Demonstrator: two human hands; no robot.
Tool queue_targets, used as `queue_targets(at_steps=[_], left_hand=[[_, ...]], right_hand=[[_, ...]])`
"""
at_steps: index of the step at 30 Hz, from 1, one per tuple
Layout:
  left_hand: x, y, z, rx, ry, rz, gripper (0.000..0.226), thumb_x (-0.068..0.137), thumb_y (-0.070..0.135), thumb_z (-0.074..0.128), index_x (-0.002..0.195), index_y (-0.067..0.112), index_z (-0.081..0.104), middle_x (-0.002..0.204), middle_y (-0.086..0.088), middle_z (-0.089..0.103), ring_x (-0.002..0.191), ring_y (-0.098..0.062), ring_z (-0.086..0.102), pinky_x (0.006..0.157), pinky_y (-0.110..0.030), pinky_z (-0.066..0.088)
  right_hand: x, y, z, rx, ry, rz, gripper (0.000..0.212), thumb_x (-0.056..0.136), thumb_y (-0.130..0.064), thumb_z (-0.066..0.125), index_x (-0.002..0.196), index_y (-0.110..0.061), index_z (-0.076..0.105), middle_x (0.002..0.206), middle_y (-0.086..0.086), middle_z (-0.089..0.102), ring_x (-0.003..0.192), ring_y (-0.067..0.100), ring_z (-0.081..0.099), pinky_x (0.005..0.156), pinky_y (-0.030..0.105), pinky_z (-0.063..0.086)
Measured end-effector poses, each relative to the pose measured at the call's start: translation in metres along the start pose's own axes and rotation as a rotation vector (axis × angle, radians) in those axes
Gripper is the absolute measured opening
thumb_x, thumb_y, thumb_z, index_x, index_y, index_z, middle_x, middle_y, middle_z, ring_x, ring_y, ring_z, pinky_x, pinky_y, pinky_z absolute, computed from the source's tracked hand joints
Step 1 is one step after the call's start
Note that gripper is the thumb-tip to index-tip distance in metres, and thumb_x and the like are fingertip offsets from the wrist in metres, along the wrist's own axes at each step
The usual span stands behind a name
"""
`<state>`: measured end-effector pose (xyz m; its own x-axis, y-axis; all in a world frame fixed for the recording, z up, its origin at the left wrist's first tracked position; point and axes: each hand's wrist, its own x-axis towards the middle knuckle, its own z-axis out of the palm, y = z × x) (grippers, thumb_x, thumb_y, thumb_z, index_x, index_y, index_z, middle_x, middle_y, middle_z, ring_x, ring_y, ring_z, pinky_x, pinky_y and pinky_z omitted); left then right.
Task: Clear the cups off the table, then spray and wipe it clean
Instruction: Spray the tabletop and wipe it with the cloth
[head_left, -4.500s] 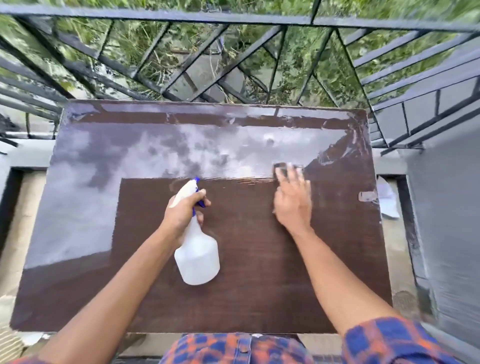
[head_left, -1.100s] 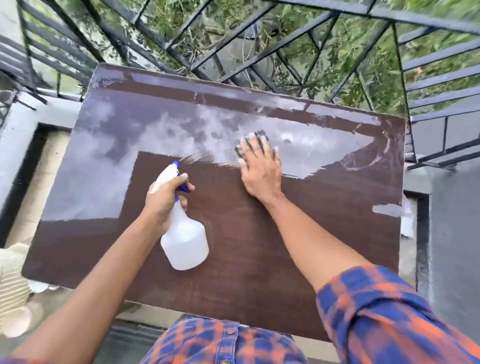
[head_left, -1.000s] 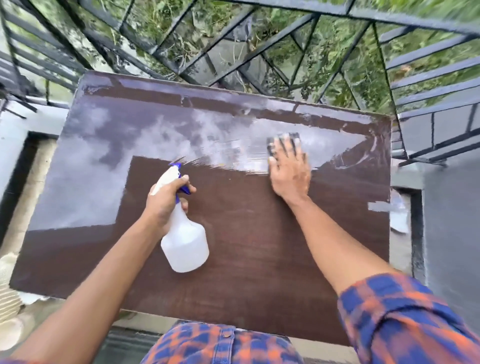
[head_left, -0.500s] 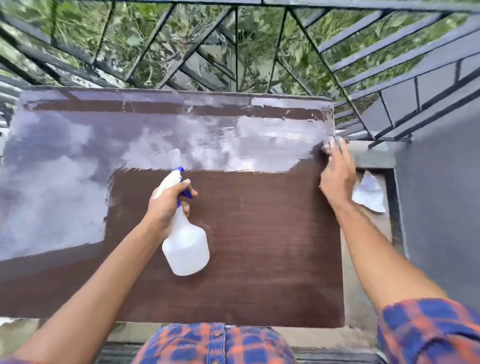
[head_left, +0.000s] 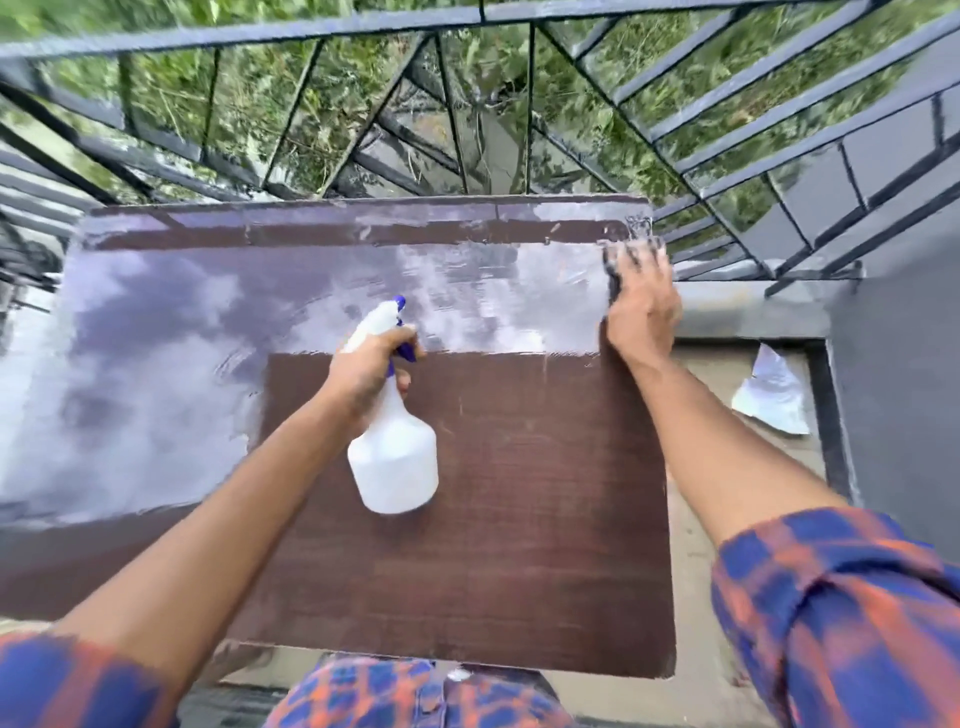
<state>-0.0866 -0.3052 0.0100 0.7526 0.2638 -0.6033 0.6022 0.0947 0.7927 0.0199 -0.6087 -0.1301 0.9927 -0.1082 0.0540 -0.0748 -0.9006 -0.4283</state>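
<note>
The dark brown table (head_left: 519, 545) fills the middle of the view, its far half glossy and reflecting the sky. No cups stand on it. My left hand (head_left: 371, 374) grips the neck of a white spray bottle (head_left: 395, 462) with a blue trigger, resting its base on the table. My right hand (head_left: 644, 306) lies flat near the far right corner, pressing a dark cloth (head_left: 615, 270) that shows only past my fingers.
A black metal railing (head_left: 467, 114) runs along the table's far edge and down the right side, with green plants beyond it. A crumpled white scrap (head_left: 774, 395) lies on the floor to the right, beside a grey wall (head_left: 898, 395).
My right hand slid the cloth from the table's middle to the right edge, then up to the far right corner. My left hand kept still on the bottle.
</note>
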Motion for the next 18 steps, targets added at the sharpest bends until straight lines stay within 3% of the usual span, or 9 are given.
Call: queue_targets(at_steps=[4,6,9,13,15,18], left_hand=[[0.006,0.01,0.019,-0.013,-0.056,0.049,0.035,0.099,0.008,0.055,0.129,0.026,0.057,0.08,-0.009,0.06,0.046,-0.009,0.051,0.041,-0.021,0.036],[0.01,0.007,0.025,0.001,-0.087,0.034,0.041,0.099,0.01,0.055,0.138,0.023,0.054,0.081,-0.009,0.061,0.042,-0.009,0.048,0.042,-0.022,0.037],[0.017,-0.005,0.029,0.039,-0.14,-0.018,0.035,0.099,0.014,0.055,0.133,0.021,0.058,0.081,-0.007,0.063,0.042,-0.015,0.042,0.045,-0.023,0.038],[0.018,-0.015,0.033,0.059,-0.183,-0.05,0.007,0.098,0.014,0.057,0.099,0.016,0.064,0.086,-0.013,0.065,0.041,-0.018,0.041,0.045,-0.024,0.038],[0.02,-0.016,0.03,0.05,-0.193,-0.049,0.013,0.098,0.017,0.059,0.104,0.027,0.064,0.084,-0.011,0.066,0.04,-0.018,0.041,0.045,-0.025,0.037],[0.023,-0.016,0.021,0.028,-0.215,-0.038,0.025,0.098,0.019,0.059,0.114,0.039,0.059,0.081,-0.006,0.066,0.041,-0.017,0.042,0.046,-0.027,0.037]], right_hand=[[-0.003,0.034,-0.021,0.158,0.069,0.162,0.063,0.086,-0.011,0.032,0.145,-0.011,0.053,0.155,0.014,0.044,0.143,0.036,0.038,0.12,0.039,0.028],[-0.02,0.019,-0.028,0.177,0.169,0.196,0.062,0.088,-0.011,0.03,0.146,-0.009,0.051,0.155,0.013,0.044,0.143,0.034,0.039,0.118,0.041,0.03],[-0.059,-0.024,-0.022,0.139,0.247,0.044,0.056,0.091,0.002,0.042,0.145,-0.009,0.052,0.153,0.013,0.047,0.143,0.037,0.041,0.116,0.045,0.035],[-0.127,-0.066,0.01,0.066,0.032,-0.224,0.058,0.09,-0.003,0.048,0.146,-0.021,0.052,0.155,0.001,0.046,0.146,0.029,0.038,0.112,0.045,0.04],[-0.14,-0.062,0.015,-0.007,-0.005,-0.233,0.055,0.093,-0.01,0.047,0.145,-0.028,0.052,0.156,-0.005,0.044,0.148,0.021,0.035,0.111,0.042,0.038],[-0.121,-0.031,0.006,-0.088,0.027,-0.105,0.058,0.091,-0.011,0.047,0.145,-0.031,0.052,0.157,-0.008,0.043,0.147,0.021,0.035,0.111,0.041,0.036]])
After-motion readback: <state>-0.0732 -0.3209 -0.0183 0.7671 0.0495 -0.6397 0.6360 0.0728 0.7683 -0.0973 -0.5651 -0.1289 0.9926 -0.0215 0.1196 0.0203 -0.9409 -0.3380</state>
